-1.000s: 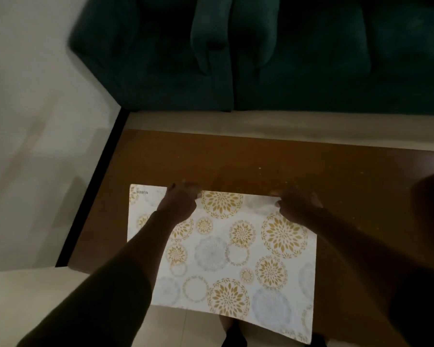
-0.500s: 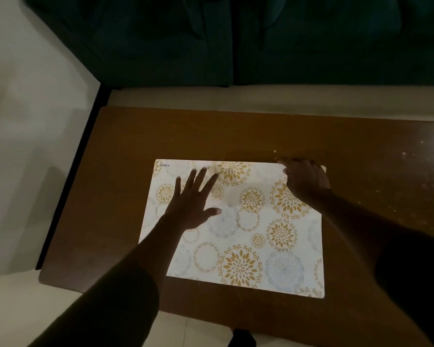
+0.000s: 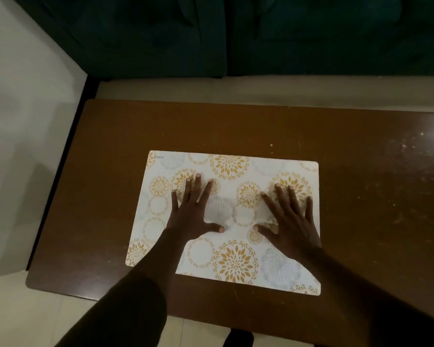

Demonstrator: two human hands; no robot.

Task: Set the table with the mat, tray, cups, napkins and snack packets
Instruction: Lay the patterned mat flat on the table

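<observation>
A white mat with gold and grey flower circles lies flat on the brown wooden table, left of the table's middle. My left hand rests palm down on the mat's left half, fingers spread. My right hand lies palm down on the right half, fingers also spread. Neither hand holds anything. No tray, cups, napkins or snack packets are in view.
A dark green sofa stands beyond the table's far edge. Pale floor lies to the left and at the near side. The table's right part shows small specks and a glare.
The mat has gone from the table's near edge, held by its far edge, to lying flat further in. Both hands let go and now press flat on it.
</observation>
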